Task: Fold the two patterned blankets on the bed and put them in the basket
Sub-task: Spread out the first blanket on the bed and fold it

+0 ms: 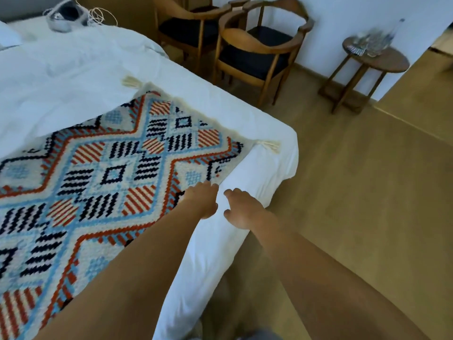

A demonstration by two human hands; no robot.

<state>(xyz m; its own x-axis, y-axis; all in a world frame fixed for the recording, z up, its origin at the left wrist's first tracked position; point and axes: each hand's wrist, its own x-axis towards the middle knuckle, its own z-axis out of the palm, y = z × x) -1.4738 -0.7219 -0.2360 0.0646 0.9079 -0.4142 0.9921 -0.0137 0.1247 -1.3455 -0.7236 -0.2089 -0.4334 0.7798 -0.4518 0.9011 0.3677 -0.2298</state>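
The patterned blanket (98, 168) lies flat and unfolded on the bed (259, 168). My left grip (203, 200) touches its right edge, fingers loose, pinching nothing. My right grip (241, 208) hovers spread just beside. No basket or second blanket shows, so I judge everything remains.

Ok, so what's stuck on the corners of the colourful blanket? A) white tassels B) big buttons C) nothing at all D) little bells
A: a cream-white tassel sticks out from the corner of the patterned blanket nearest the bed's edge, and a second tassel lies at the far corner on the white sheet.
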